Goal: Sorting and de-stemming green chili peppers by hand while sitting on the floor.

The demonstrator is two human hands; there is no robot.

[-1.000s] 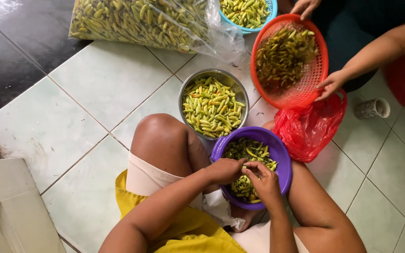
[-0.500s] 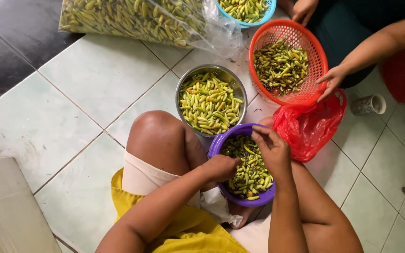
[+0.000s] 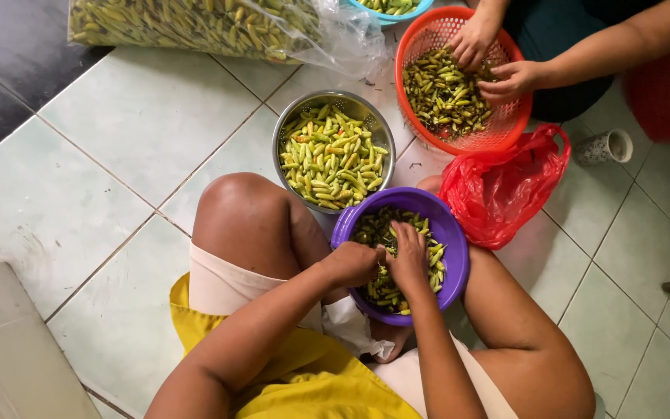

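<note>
purple bowl (image 3: pixel 450 233) of green chilies (image 3: pixel 436 254) on lap between knees | left hand (image 3: pixel 353 264) at bowl's near-left rim, curled, pinching a chili | right hand (image 3: pixel 409 260) inside bowl, fingers spread on chilies | steel colander (image 3: pixel 333 153) just beyond bowl | red bag (image 3: pixel 502 186) right of bowl | co-worker's hands (image 3: pixel 490 58) in orange basket (image 3: pixel 498 132) further beyond

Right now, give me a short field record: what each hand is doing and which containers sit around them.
left hand: closed at the rim of the round purple plastic bowl of green chillies
right hand: fingers down among that bowl's chillies
ahead: round steel colander of green chillies
right of it: orange plastic basket, another person's hands inside
beside bowl: crumpled red plastic bag
</note>
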